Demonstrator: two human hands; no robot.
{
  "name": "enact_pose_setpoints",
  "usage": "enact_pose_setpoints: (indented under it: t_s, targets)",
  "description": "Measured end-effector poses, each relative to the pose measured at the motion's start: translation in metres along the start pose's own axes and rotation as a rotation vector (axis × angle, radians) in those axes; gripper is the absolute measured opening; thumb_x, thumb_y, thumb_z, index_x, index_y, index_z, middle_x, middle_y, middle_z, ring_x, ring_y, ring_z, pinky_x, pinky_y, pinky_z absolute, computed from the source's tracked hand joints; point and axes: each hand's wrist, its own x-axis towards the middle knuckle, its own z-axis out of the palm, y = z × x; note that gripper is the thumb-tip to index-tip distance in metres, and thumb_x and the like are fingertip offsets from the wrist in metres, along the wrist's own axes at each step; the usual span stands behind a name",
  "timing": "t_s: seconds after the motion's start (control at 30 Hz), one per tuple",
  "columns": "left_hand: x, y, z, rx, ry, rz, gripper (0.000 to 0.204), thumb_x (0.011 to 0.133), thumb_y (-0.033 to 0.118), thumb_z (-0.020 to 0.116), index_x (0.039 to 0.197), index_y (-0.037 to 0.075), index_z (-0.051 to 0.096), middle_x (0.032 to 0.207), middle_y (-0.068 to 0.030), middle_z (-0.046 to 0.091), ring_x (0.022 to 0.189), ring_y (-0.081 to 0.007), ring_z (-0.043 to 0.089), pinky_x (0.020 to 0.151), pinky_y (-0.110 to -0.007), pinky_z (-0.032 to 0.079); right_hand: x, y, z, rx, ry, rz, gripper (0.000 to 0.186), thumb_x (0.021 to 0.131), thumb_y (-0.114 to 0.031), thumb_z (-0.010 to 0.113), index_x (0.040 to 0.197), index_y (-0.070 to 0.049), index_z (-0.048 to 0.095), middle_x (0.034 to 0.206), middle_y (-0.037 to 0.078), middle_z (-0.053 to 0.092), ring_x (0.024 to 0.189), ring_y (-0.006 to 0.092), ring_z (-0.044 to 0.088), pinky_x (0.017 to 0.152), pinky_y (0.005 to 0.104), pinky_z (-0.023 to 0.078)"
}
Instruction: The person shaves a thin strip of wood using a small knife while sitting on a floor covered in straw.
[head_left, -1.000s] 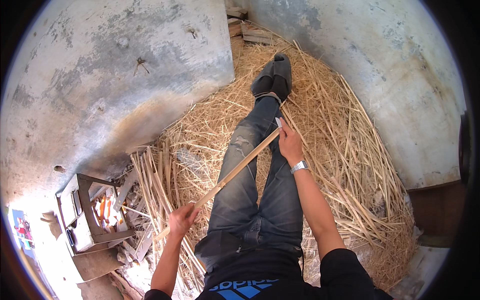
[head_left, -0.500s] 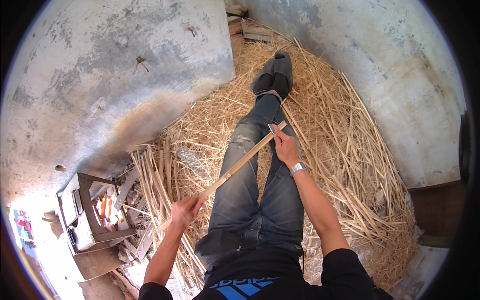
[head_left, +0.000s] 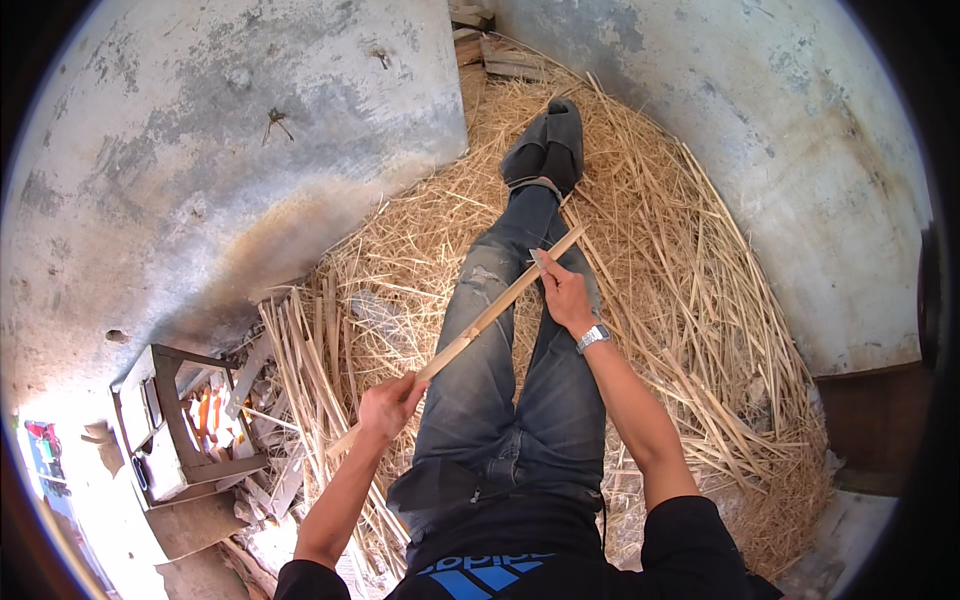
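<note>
A long pale strip of split bamboo or wood point(head_left: 495, 308) slants across my thighs, its near end at the lower left and its far end over my shins. My left hand point(head_left: 388, 407) is wrapped round it near the lower end. My right hand point(head_left: 566, 297), with a metal watch on the wrist, is closed on a small knife point(head_left: 537, 258). The short blade shows at the strip's edge, near the far end; the handle is hidden in my fingers. A notch or node marks the strip about midway.
Shavings and thin strips point(head_left: 690, 300) cover the floor round my outstretched legs point(head_left: 465, 370). Longer strips point(head_left: 300, 345) lie bundled at left. Beside them stands a worn wooden frame or stool point(head_left: 180, 420) with orange-handled items in it. Stained walls point(head_left: 330, 110) rise on both sides.
My left hand has pushed the strip up and to the right, so its far end reaches further past the knife. My right hand has shifted slightly left.
</note>
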Motion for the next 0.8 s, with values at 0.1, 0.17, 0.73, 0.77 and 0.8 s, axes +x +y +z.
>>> enact_pose_setpoints:
  t_s: [0.1,0.17,0.73,0.77,0.8]
  targets:
    - [0.008,0.009,0.005,-0.015,-0.03,-0.018,0.027,0.097,0.037,0.078,0.105,0.011,0.079,0.077,-0.0095,0.072,0.063,-0.031,0.07,0.057,-0.044,0.055,-0.001,0.003,-0.002,0.057,-0.024,-0.051,0.042,0.104,-0.017,0.06,0.146,-0.019,0.066,0.078,0.026,0.068,0.068,0.0428,0.069,0.065,0.0492,0.052]
    - [0.012,0.014,0.008,-0.044,-0.022,-0.017,0.027,0.097,0.037,0.078,0.106,0.011,0.08,0.08,-0.0102,0.074,0.065,-0.0314,0.071,0.058,-0.044,0.056,-0.005,0.003,0.009,0.02,-0.004,-0.143,0.043,0.104,-0.017,0.06,0.146,-0.018,0.066,0.078,0.026,0.069,0.068,0.042,0.068,0.065,0.0485,0.052]
    - [0.04,0.044,0.025,-0.192,0.016,-0.203,0.037,0.098,0.041,0.077,0.11,0.007,0.079,0.082,-0.0173,0.074,0.075,-0.0407,0.072,0.068,-0.046,0.057,-0.037,-0.021,0.047,0.466,-0.331,0.025,0.041,0.106,-0.018,0.062,0.147,-0.012,0.066,0.074,0.007,0.067,0.058,0.0146,0.057,0.062,0.031,0.048]
    - [0.043,0.045,0.026,-0.194,0.019,-0.2,0.037,0.098,0.041,0.077,0.11,0.007,0.079,0.082,-0.0173,0.074,0.075,-0.0407,0.072,0.068,-0.046,0.057,-0.039,-0.017,0.049,0.676,-0.435,0.182,0.041,0.107,-0.018,0.063,0.148,-0.012,0.066,0.075,0.0,0.064,0.06,0.0084,0.053,0.061,0.0277,0.046]
    - [0.049,0.05,0.022,-0.193,-0.039,-0.194,0.036,0.098,0.041,0.076,0.108,0.007,0.079,0.081,-0.0171,0.074,0.075,-0.0404,0.072,0.068,-0.046,0.057,-0.041,-0.021,0.051,0.677,-0.439,0.182,0.041,0.107,-0.018,0.063,0.148,-0.012,0.066,0.075,0.0,0.064,0.06,0.0084,0.053,0.061,0.0277,0.046]
